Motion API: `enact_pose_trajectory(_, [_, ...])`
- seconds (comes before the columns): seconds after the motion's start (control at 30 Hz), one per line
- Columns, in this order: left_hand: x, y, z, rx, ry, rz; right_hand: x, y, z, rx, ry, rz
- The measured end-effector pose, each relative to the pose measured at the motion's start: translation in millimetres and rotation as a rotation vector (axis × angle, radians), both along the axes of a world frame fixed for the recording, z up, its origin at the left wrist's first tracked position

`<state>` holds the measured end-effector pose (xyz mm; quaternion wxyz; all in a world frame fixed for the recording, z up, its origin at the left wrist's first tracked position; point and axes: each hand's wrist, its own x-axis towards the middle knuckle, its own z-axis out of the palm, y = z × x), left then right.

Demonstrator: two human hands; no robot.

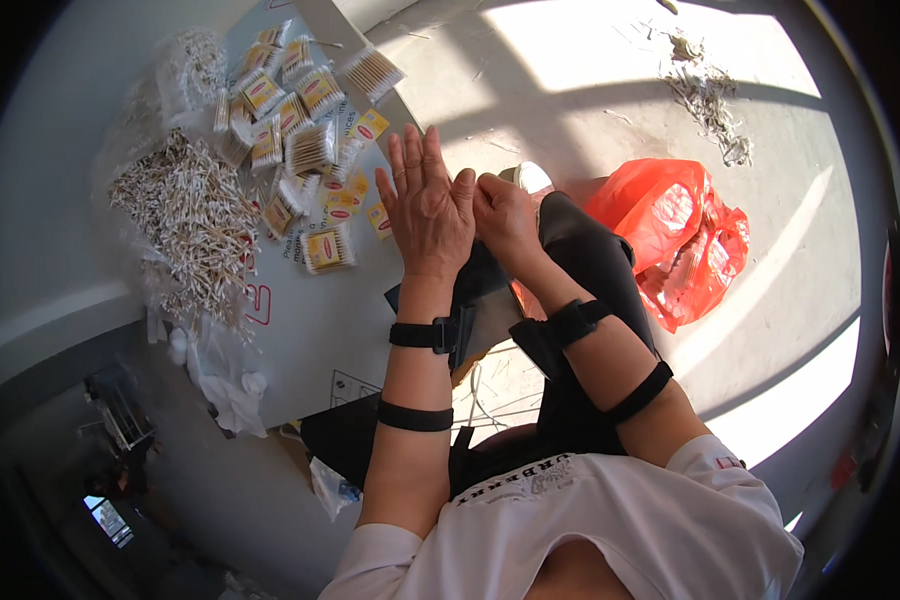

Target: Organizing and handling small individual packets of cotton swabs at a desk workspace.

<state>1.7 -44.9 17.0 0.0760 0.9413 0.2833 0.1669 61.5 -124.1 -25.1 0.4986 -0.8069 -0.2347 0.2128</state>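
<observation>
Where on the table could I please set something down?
The table looks bare below the lowest cotton swab pack, between the loose cotton swabs and the left forearm. Its upper part is crowded with packs and yellow cards.

labels (321, 250) on packs (343, 246), lettering (294, 248) on table (320, 325), shirt (630, 530)

The pale grey tabletop (305, 325) left of the left hand (430, 215) carries yellow cards (378, 219) just beside it, clear-wrapped swab packs (311, 147) beyond them, and, farthest left, a loose cotton-swab heap (190, 205).
</observation>
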Motion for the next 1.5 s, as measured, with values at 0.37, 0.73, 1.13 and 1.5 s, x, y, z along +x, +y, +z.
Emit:
enact_pose_trajectory(0.37, [5.5, -8.7, -13.8, -0.050, 0.254, 0.072, 20.9, -22.3, -0.6, 0.242, 0.686, 0.056])
enact_pose_trajectory(0.73, [-33.0, 0.4, 12.3, -0.241, -0.014, -0.127, 24.8, -19.0, 17.2, 0.197, 0.549, 0.074])
enact_pose_trajectory(1.13, [-69.8, 28.6, 43.0, -0.140, -0.061, -0.137, 19.7, -3.3, 16.7, 0.392, 0.476, -0.088])
enact_pose_trajectory(1.5, [-103.2, 220.6, 58.5, 0.027, -0.055, 0.171, 16.8, 1.5, 23.2, 0.376, 0.486, -0.096])
